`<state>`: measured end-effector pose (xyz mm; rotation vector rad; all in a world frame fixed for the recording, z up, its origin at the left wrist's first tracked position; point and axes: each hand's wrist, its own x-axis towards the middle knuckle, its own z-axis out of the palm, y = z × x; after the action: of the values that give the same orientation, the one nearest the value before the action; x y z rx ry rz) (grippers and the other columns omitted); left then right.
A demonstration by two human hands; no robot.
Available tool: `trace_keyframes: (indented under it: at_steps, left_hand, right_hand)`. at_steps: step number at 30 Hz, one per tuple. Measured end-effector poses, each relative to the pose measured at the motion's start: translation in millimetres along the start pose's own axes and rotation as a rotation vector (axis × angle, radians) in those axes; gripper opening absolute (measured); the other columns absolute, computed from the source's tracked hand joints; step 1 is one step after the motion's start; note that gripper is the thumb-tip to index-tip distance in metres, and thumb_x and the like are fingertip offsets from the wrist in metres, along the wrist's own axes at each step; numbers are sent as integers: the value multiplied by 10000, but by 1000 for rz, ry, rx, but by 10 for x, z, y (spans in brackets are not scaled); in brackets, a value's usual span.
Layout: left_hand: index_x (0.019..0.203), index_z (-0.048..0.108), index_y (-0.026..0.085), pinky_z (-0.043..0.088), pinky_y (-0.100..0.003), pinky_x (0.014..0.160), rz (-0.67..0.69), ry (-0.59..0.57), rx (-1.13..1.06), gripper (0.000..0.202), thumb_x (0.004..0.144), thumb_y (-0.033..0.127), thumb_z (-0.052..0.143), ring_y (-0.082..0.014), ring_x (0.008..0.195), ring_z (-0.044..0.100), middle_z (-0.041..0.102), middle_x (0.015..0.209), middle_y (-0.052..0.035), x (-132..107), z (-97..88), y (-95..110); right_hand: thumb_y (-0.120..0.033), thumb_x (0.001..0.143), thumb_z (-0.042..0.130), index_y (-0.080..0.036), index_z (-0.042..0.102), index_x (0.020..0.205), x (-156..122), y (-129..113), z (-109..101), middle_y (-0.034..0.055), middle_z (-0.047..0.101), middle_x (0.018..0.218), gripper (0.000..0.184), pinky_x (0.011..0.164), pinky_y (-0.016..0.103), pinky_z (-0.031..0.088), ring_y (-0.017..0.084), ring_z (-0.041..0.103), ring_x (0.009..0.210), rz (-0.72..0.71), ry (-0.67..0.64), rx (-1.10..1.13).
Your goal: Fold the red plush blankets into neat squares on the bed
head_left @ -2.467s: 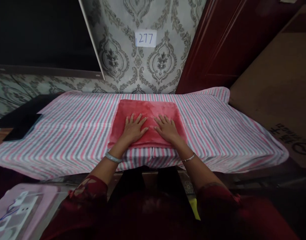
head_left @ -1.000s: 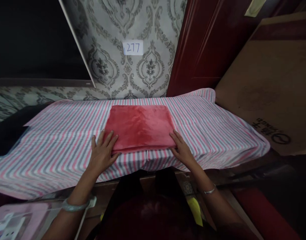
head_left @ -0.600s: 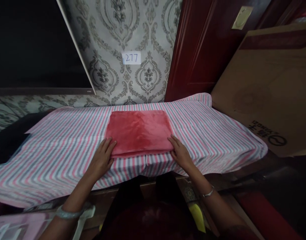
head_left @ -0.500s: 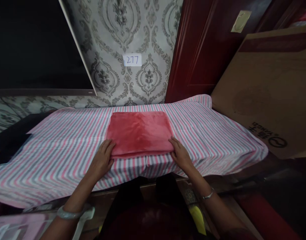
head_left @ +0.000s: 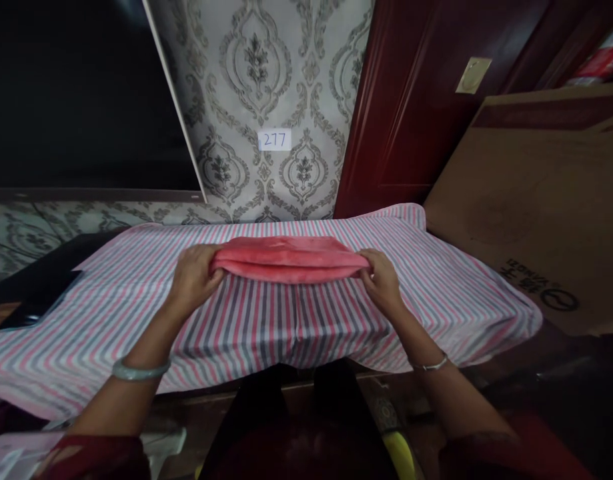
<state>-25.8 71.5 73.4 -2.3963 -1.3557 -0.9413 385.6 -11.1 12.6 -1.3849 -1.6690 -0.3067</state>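
Note:
A folded red plush cloth (head_left: 291, 257) lies across the middle of a striped sheet (head_left: 266, 320), its near edge raised above the surface. My left hand (head_left: 193, 275) is closed on the left end of that edge, thumb below and fingers on top. At the right end my right hand (head_left: 381, 277) pinches the cloth in the same way. Between the hands the layers show as soft folds, with a dark gap between them. The far part of the cloth seems to rest on the sheet.
A large cardboard box (head_left: 531, 207) leans at the right beside a dark red door (head_left: 396, 100). At upper left is a black television screen (head_left: 81, 100). A paper marked 277 (head_left: 275, 139) is on the patterned wall. A black object (head_left: 41, 293) sits at the left.
Both hands have gripped the near edge of the red cloth and lifted it up and away from me. The cloth now looks shallower. The view has tilted slightly upward.

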Motion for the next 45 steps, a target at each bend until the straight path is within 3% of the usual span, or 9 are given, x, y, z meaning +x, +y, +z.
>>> trace_keyframes:
  at_steps: [8, 12, 15, 19, 21, 26, 31, 36, 45]
  left_hand:
    - [1209, 584, 182, 512, -346, 993, -93, 277, -255, 467, 752, 277, 552, -162, 975, 626, 684, 1069, -8, 689, -826, 289]
    - [1363, 536, 129, 511, -382, 959, -126, 238, -337, 612, 772, 264, 617, -113, 832, 565, 627, 950, 5, 1007, -986, 180]
    - [1418, 512, 116, 527, -399, 896, -246, 79, -465, 641, 808, 270, 637, -111, 755, 551, 610, 877, 7, 1189, -744, -12]
    - [1386, 551, 98, 524, -317, 719, -561, -150, -605, 671, 760, 305, 676, -163, 707, 604, 652, 845, -31, 1192, -67, -300]
    - [1364, 573, 113, 508, -293, 679, -684, -190, -624, 683, 726, 319, 698, -184, 739, 642, 688, 902, -57, 1099, 238, -426]
    - [1115, 694, 138, 490, -288, 627, -803, -287, -708, 447, 706, 316, 696, -203, 715, 671, 721, 854, -72, 826, 680, -606]
    - [746, 670, 182, 434, -264, 579, -900, -244, -716, 146, 652, 288, 707, -202, 665, 628, 660, 651, -33, 559, 1002, -603]
    - [734, 646, 186, 431, -259, 579, -967, -132, -876, 256, 650, 407, 743, -186, 650, 606, 653, 641, -14, 303, 1143, -556]
    - [839, 646, 181, 531, -303, 632, -1012, -176, -1247, 344, 562, 298, 813, -183, 623, 656, 687, 671, -16, 69, 915, -449]
  right_hand:
    - [-386, 955, 517, -232, 591, 1219, 839, -237, -505, 83, 666, 1169, 314, 996, 456, 508, 263, 630, 1096, -48, 266, 162]
    - [-452, 984, 520, -248, 578, 1286, 1236, -133, -558, 89, 638, 1252, 369, 1015, 455, 498, 249, 612, 1152, -98, 329, 241]
    - [-470, 960, 536, -222, 626, 1246, 1421, 114, -264, 95, 677, 1220, 389, 988, 448, 507, 240, 630, 1104, 17, 273, 317]
    - [-386, 921, 529, -121, 660, 1232, 1314, 427, 341, 123, 738, 1048, 429, 850, 395, 553, 220, 686, 899, 537, -69, 266]
    - [-331, 917, 511, -89, 651, 1261, 1157, 522, 565, 125, 743, 973, 444, 795, 379, 561, 214, 699, 819, 652, -157, 210]
    - [-288, 912, 553, -138, 654, 1319, 880, 561, 848, 111, 760, 1037, 446, 894, 354, 541, 220, 713, 949, 609, -267, 148]
    - [-264, 933, 552, -152, 607, 1417, 612, 343, 1176, 150, 631, 1422, 500, 1091, 382, 452, 270, 594, 1293, 478, -412, 7]
    - [-303, 1019, 406, -164, 494, 1525, 278, 202, 1381, 164, 435, 1603, 532, 1099, 458, 445, 321, 551, 1332, 329, -430, -267]
    - [-330, 1035, 351, -161, 507, 1502, 209, 277, 1391, 182, 449, 1577, 521, 1010, 458, 498, 330, 591, 1255, 283, -413, -306]
